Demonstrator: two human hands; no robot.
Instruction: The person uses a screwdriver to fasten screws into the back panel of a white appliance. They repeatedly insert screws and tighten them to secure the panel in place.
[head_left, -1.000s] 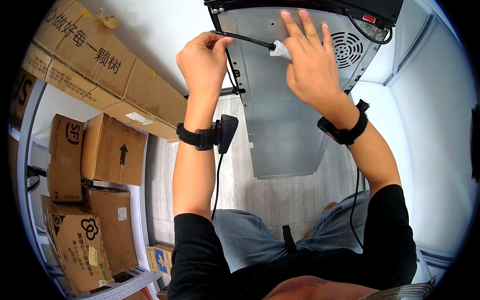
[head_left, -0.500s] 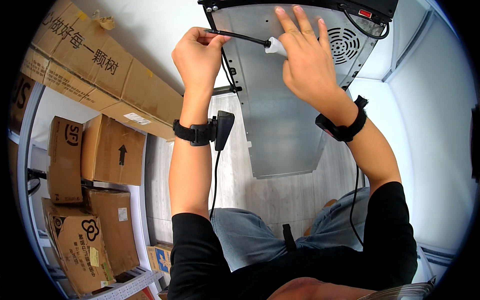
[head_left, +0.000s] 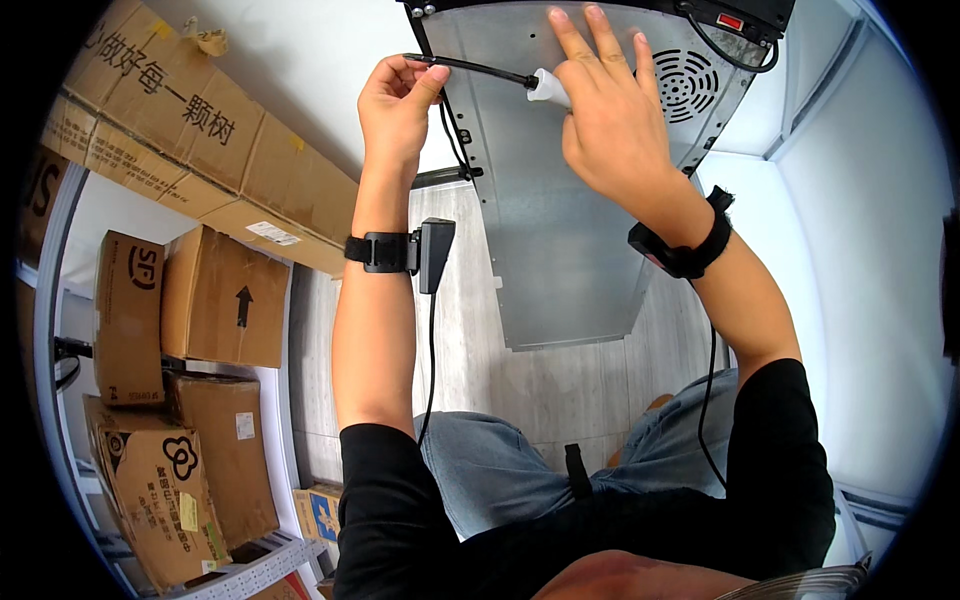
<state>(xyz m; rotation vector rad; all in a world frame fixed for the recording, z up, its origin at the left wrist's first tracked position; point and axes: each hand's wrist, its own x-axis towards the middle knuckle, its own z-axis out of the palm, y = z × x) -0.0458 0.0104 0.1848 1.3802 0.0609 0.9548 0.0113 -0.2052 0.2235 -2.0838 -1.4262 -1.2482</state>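
A short length of black cable (head_left: 485, 68) with a white, tube-like end piece (head_left: 547, 87) stretches between my hands, above the upper part of a grey metal panel (head_left: 570, 230). My left hand (head_left: 392, 110) is closed in a pinch on the cable's left end, with the thumb along it, beside the panel's left edge. The white end piece sits at the thumb side of my right hand (head_left: 620, 130), held with the thumb and index finger; the thumb is mostly hidden. The other right fingers stretch over the panel, next to its round slotted vent (head_left: 684, 85).
At the panel's top is a black housing (head_left: 745, 25) with a red switch and a looping black cord (head_left: 735, 65). A long cardboard box (head_left: 215, 130) and several stacked cartons (head_left: 225, 300) on a shelf stand to the left. White walls (head_left: 875, 250) close off the right.
My left hand has shifted slightly to the right, and its thumb now lies further along the cable. The cable and white end piece have moved a little; my right hand is nearly still.
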